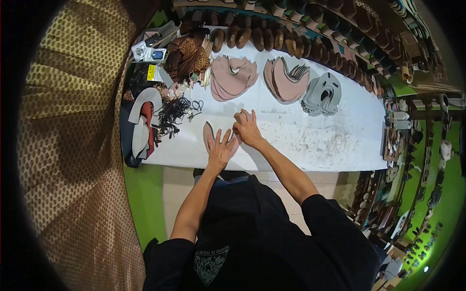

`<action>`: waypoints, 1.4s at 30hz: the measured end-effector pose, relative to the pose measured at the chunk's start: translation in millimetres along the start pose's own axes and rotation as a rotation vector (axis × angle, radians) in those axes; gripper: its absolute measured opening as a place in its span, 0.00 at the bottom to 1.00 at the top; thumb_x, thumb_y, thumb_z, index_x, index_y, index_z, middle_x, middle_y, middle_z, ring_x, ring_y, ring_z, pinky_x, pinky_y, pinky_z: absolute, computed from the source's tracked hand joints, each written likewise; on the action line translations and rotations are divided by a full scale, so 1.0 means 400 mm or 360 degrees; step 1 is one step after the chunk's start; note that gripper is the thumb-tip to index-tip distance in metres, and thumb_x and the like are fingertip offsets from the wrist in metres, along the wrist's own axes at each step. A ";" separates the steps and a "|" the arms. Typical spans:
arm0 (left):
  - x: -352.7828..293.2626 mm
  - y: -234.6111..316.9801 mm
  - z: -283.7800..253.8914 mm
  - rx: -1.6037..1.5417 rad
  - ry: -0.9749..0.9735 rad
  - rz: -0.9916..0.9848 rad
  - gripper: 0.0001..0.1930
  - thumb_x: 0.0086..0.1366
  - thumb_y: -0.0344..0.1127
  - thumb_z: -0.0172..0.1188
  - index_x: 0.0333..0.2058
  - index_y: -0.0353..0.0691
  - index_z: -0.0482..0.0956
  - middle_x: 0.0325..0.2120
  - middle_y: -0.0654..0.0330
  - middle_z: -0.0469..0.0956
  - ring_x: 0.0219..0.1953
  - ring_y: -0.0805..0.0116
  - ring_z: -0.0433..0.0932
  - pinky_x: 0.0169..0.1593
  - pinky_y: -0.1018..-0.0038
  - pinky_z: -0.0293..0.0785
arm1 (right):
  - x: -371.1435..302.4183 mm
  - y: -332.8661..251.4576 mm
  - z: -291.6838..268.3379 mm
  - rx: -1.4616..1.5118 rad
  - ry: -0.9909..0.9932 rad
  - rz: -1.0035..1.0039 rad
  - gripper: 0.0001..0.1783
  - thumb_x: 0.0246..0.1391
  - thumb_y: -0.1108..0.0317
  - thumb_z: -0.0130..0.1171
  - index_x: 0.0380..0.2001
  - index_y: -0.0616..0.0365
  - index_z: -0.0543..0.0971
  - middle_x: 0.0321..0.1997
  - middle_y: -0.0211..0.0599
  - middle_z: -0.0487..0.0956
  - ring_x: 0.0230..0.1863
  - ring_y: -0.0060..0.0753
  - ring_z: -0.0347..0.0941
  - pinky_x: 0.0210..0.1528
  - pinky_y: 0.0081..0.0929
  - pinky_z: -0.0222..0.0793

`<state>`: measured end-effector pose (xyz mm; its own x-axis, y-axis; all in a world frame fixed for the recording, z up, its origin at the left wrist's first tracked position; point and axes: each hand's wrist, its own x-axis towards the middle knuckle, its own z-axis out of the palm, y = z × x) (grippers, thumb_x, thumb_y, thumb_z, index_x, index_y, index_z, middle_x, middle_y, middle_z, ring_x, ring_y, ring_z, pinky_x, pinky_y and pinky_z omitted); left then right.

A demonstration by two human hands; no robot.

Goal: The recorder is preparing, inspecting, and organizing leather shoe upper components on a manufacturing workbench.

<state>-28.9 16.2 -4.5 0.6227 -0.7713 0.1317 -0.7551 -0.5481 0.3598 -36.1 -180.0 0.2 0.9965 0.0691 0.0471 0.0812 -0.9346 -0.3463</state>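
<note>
A pink, curved shoe-upper piece (208,134) with a dark inner edge lies on the white-covered table near its front. My left hand (221,149) rests flat on it with fingers spread, hiding much of its middle. At the piece's right tip, my right hand (249,132) pinches with thumb and forefinger while its other fingers stretch up and away; the exact grip is partly hidden. Beyond my hands sit a pile of similar pink upper pieces (228,83) and, to its right, a second pink pile (286,85). Grey upper pieces (321,99) are stacked farther right.
Brown shoe lasts (269,39) line the table's far edge. Black straps (175,110), scissors (197,105) and leopard-print material (188,47) crowd the left side. Shelves of shoes (361,19) rise behind, and a patterned curtain (73,121) hangs at left.
</note>
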 end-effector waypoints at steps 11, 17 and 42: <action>0.006 -0.017 0.025 0.0130 -0.0068 0.0156 0.20 0.66 0.37 0.53 0.56 0.44 0.77 0.62 0.64 0.70 0.67 0.51 0.62 0.67 0.31 0.46 | -0.011 0.001 -0.002 0.0010 0.0083 0.0135 0.07 0.50 0.63 0.67 0.31 0.52 0.84 0.62 0.38 0.68 0.72 0.55 0.52 0.72 0.70 0.39; 0.013 -0.016 0.006 0.0067 -0.0108 0.0152 0.20 0.64 0.37 0.55 0.55 0.43 0.77 0.61 0.63 0.71 0.66 0.53 0.63 0.67 0.30 0.45 | -0.013 0.007 -0.019 0.0178 0.0058 0.0249 0.09 0.50 0.61 0.67 0.31 0.53 0.84 0.62 0.38 0.69 0.71 0.54 0.52 0.71 0.69 0.41; -0.043 -0.089 -0.105 -0.0025 -0.0145 0.0260 0.36 0.61 0.45 0.63 0.64 0.36 0.64 0.65 0.46 0.62 0.69 0.44 0.58 0.67 0.32 0.45 | 0.046 0.001 -0.068 0.0041 -0.0015 0.1151 0.54 0.31 0.52 0.81 0.61 0.54 0.64 0.75 0.57 0.50 0.76 0.69 0.40 0.70 0.76 0.36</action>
<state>-4.3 62.6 19.5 0.4704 -0.8762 0.1053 -0.8408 -0.4087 0.3551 -18.4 -188.6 26.5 0.8009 -0.5605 -0.2105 -0.5985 -0.7389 -0.3096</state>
